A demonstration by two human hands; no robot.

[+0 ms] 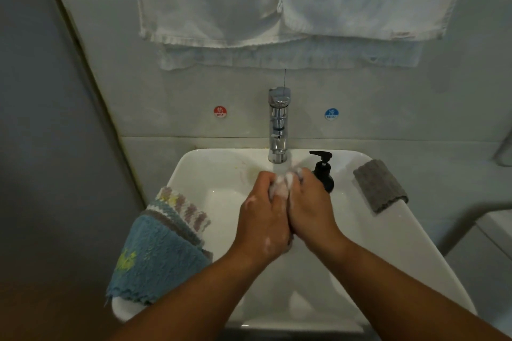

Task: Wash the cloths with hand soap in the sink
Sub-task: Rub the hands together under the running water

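Note:
Over the white sink (pixel 210 169), my left hand (pixel 263 219) and my right hand (pixel 310 210) press together and both grip a small soapy cloth (pixel 282 185), bunched between the fingers and mostly hidden. Suds cling to the back of my left hand. The chrome tap (pixel 279 124) stands just beyond the hands. A black soap pump bottle (pixel 323 171) sits on the rim right behind my right hand. On the sink's left rim lie a blue fluffy cloth (pixel 155 255) and a striped cloth (pixel 182 210). A grey cloth (pixel 379 185) lies on the right rim.
White towels (pixel 291 3) hang on the tiled wall above the tap. Red hot (pixel 220 111) and blue cold (pixel 331 114) stickers flank the tap. A grey wall closes in on the left, and a white fixture (pixel 490 230) stands at the right.

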